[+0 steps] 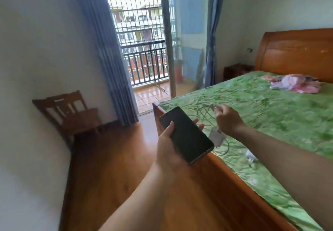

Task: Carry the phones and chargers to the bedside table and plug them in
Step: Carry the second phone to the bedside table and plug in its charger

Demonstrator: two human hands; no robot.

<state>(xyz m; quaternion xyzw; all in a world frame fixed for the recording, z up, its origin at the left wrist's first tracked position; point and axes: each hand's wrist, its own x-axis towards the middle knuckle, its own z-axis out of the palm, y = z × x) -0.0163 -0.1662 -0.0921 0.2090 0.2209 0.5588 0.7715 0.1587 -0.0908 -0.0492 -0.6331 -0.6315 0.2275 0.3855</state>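
My left hand (168, 145) holds a black phone (187, 135), screen up, over the bed's wooden foot rail. My right hand (228, 121) is closed on a pale charger cable (205, 112) above the green bedspread. A white charger plug (216, 137) hangs from that cable just under my right wrist. A second white charger (251, 157) lies on the bedspread near the rail. The dark wooden bedside table (237, 70) stands far off, beside the headboard.
The bed (270, 108) with a green cover fills the right side; pink cloth (295, 84) lies near the orange headboard (295, 52). A wooden chair (70, 113) stands by the left wall. Wooden floor runs between chair and bed toward the open balcony door (144, 59).
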